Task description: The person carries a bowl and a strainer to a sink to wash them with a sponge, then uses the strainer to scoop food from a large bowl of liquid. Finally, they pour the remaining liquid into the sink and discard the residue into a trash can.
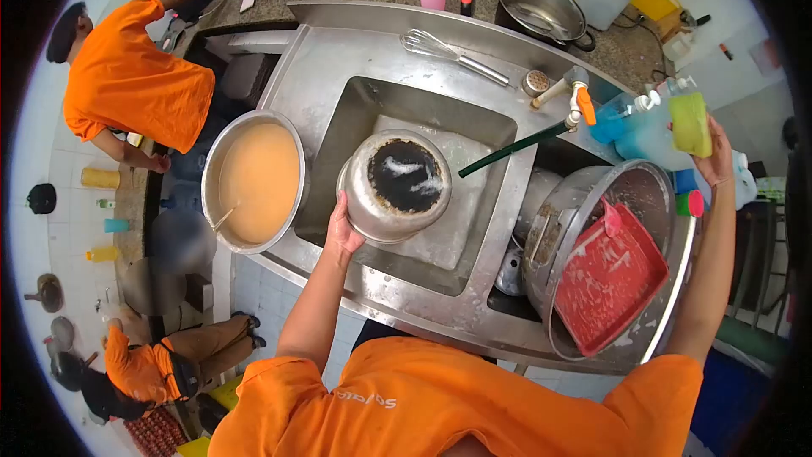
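My left hand (343, 227) grips the rim side of a metal pot (372, 218), tipped over so that its blackened base, streaked with white suds, faces up. The pot is over the sink basin (499, 140). Out to the far right, my right hand (718, 154) is closed on a yellow-green sponge (692, 124), beside blue bottles with white pump tops (648, 101). A dark green hose (516, 151) runs from the orange-handled tap (585, 105) and ends beside the pot.
Left of the basin stands a bowl of orange liquid (260, 178). A large pot (548, 241) lies tilted at right with a red tray (611, 279) in it. Behind are a whisk (457, 55) and a black-handled pot (541, 10). Two people in orange shirts (135, 76) are at left.
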`<state>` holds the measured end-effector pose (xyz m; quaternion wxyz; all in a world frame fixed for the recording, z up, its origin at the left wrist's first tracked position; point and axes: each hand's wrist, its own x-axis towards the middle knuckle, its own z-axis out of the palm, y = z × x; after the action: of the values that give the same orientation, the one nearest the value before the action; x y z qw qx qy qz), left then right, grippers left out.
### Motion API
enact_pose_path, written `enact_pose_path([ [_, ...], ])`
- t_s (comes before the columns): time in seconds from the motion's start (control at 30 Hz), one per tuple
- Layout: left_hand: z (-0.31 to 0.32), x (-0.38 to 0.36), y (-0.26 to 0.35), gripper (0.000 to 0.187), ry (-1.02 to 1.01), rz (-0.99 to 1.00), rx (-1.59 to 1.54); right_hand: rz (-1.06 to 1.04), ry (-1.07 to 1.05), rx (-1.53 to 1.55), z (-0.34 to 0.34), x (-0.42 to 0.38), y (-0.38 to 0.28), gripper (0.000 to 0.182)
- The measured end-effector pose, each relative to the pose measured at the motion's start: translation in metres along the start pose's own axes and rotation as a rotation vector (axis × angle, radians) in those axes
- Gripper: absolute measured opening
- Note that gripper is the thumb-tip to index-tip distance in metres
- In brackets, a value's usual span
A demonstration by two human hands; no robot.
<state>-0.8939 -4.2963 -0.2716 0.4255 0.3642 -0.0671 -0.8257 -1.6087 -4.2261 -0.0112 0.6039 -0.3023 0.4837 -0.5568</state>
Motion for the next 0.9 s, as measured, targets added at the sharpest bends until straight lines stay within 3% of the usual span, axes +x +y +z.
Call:
enact_pose_path([
  [0.1,0.010,-0.001,0.001,0.060,-0.029,0.011,0.119,-0.159,0.102,0.067,0.082,-0.023,0.016,0.062],
  [0.2,0.049,-0.008,0.006,0.062,-0.036,0.003,0.085,-0.170,0.072,0.254,0.169,-0.010,0.068,0.061],
  [0.23,0.057,-0.011,0.005,0.066,-0.009,0.001,0.067,-0.122,0.156,0.248,0.196,0.001,0.096,0.055],
  [0.27,0.066,-0.011,0.002,0.071,-0.035,0.030,0.102,-0.036,0.159,0.329,0.243,0.011,0.119,0.051],
  [0.33,0.093,-0.021,-0.004,0.071,-0.008,0.044,0.128,0.018,0.098,0.184,0.316,0.038,0.173,0.050],
  [0.37,0.104,-0.025,-0.005,0.074,0.040,0.065,0.154,-0.036,0.083,0.035,0.347,0.055,0.200,0.047],
  [0.4,0.100,-0.016,-0.009,0.074,0.031,0.067,0.152,-0.014,0.161,-0.348,0.375,0.073,0.222,0.050],
  [0.47,0.087,0.006,-0.020,0.080,0.061,0.130,1.086,-0.483,0.189,-1.314,0.411,0.095,0.276,0.040],
  [0.5,0.093,0.002,-0.023,0.080,0.028,0.202,1.018,-0.466,0.163,-1.697,0.438,0.082,0.275,0.043],
  [0.57,0.113,-0.003,-0.019,0.082,-0.137,0.349,0.639,-0.518,0.141,-1.747,0.452,0.057,0.293,0.045],
  [0.6,0.112,0.002,-0.012,0.082,-0.142,0.352,0.636,-0.634,0.237,-1.719,0.457,0.040,0.305,0.044],
  [0.67,0.107,0.013,0.003,0.084,-0.040,0.060,0.364,-0.759,0.320,-1.687,0.465,0.016,0.319,0.042],
  [0.73,0.117,-0.002,0.011,0.082,0.026,0.119,0.513,-0.950,0.306,-1.818,0.463,0.001,0.323,0.040],
  [0.77,0.116,-0.010,0.010,0.081,0.089,0.158,0.687,-0.937,0.306,-1.811,0.459,0.012,0.328,0.040],
  [0.8,0.080,0.024,-0.014,0.075,-0.059,0.349,0.791,-0.776,0.257,-1.714,0.453,0.038,0.329,0.041],
  [0.83,0.074,0.022,-0.014,0.075,-0.064,0.337,0.809,-0.622,0.212,-1.609,0.446,0.063,0.326,0.042],
  [0.87,0.068,0.019,-0.014,0.071,-0.088,0.322,1.058,-0.607,0.226,-1.599,0.444,0.087,0.312,0.042],
  [0.9,0.063,0.014,-0.015,0.067,-0.114,0.304,1.304,-0.151,0.058,-1.605,0.447,0.110,0.292,0.041],
])
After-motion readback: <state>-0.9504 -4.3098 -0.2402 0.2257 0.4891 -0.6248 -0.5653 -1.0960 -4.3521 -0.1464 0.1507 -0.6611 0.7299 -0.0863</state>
